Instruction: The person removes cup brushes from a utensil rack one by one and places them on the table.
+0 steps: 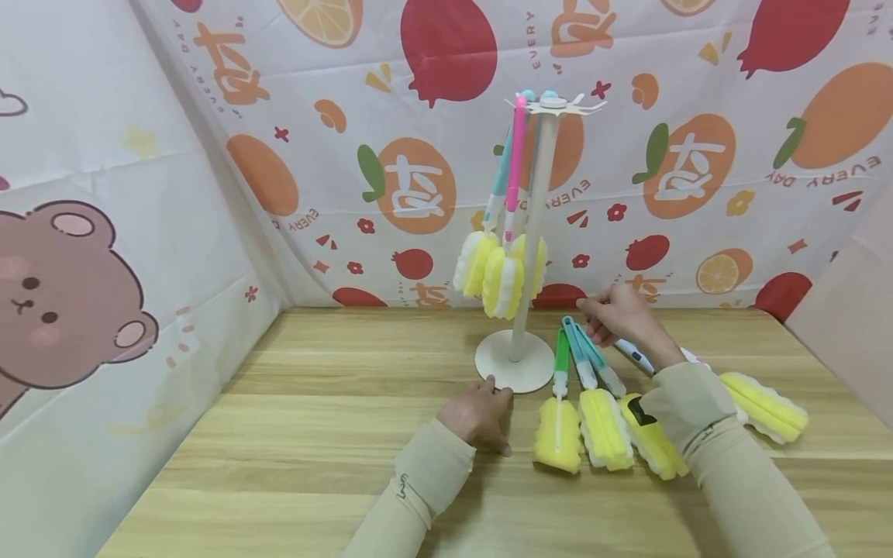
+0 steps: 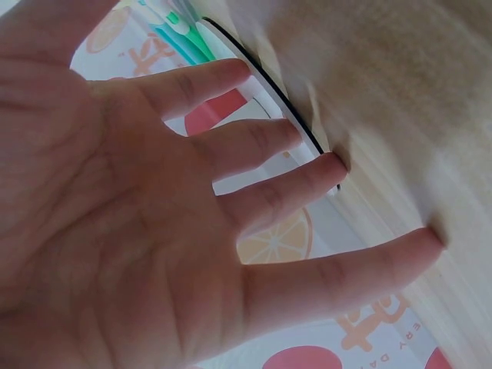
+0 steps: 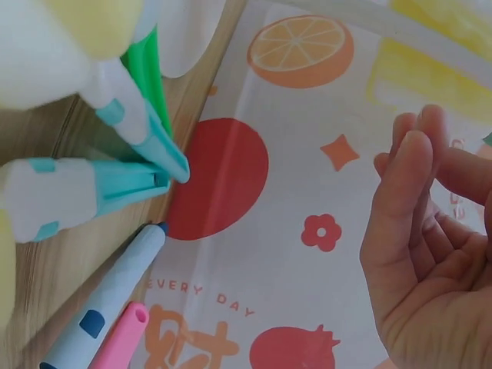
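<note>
A white stand (image 1: pixel 540 182) rises from a round base (image 1: pixel 497 364). On its top hooks hang sponge brushes, one pink-handled (image 1: pixel 517 167) and others teal-handled (image 1: pixel 501 182). My left hand (image 1: pixel 477 416) rests at the near edge of the base, fingers spread and fingertips at the rim. My right hand (image 1: pixel 621 316) is raised over the handle ends of the lying brushes, thumb near bent fingers, holding nothing. Beneath and beside it lie a green-handled brush (image 1: pixel 558 434), two teal-handled ones (image 1: pixel 605 430) and a blue-grey handle (image 3: pixel 111 296) next to a pink handle (image 3: pixel 123 334).
Another yellow and white sponge head (image 1: pixel 765 407) lies to the right, past my right sleeve. The wooden table (image 1: pixel 314 434) ends against a fruit-printed cloth (image 1: pixel 307 101) at the back. A bear-printed cloth (image 1: pixel 70 310) stands along the left.
</note>
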Motion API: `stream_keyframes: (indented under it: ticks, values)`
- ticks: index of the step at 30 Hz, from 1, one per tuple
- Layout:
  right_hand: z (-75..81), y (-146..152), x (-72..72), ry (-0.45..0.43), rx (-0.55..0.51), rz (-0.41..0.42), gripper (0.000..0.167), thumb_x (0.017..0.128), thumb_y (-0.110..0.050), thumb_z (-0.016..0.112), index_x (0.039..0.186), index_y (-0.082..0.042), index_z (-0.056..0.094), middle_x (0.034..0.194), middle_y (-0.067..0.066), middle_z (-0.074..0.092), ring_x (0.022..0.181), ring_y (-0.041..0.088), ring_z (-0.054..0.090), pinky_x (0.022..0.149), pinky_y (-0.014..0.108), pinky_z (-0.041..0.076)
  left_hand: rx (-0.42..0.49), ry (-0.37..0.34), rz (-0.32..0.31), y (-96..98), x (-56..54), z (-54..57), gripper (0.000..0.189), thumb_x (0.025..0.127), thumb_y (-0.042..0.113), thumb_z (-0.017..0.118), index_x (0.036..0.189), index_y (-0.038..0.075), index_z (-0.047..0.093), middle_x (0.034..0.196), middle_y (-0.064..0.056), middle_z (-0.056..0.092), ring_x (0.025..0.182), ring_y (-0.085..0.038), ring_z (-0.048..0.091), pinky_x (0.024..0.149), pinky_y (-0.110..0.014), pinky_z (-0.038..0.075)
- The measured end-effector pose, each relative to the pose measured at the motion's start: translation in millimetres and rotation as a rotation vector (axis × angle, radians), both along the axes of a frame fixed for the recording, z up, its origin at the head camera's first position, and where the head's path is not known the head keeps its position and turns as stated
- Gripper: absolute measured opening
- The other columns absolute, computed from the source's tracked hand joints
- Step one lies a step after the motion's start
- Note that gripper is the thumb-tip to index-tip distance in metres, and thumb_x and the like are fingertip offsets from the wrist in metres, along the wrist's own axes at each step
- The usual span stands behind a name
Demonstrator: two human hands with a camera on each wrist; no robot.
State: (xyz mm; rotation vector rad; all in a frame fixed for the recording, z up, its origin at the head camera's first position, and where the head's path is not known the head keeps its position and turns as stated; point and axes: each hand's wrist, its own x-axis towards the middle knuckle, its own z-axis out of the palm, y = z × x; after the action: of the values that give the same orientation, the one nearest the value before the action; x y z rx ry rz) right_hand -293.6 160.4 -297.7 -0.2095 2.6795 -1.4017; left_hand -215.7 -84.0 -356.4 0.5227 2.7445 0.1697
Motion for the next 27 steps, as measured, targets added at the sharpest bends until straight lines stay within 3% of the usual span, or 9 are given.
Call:
stream_keyframes:
  ticks: [13,27]
  values:
    - [10.9,-8.9,7.3,0.11,-0.043,-0.096,0.03,0.103,-0.016,0.06,0.107,0.013,0.069,0.068,0.011,0.066,0.055,0.019,0.067,0.059,0.028,0.059,0.004,-0.013,-0.001,0.0,-0.6,-1.4,0.079,0.075,0.036,0.091,0.141,0.011,0.054,0.157,-0.022,0.037,0.139,-0.038,0.043,0.106,-0.048,0.046]
    - [23.3,-19.8,13.9,0.207,-0.095,-0.063,0.03,0.103,-0.013,0.059,0.113,0.014,0.067,0.067,0.01,0.066,0.053,0.017,0.065,0.057,0.027,0.059,-0.008,0.0,-0.003,-0.5,0.0,-1.0,0.077,0.076,0.037,0.09,0.139,0.012,0.055,0.157,-0.021,0.038,0.139,-0.037,0.044,0.105,-0.047,0.047]
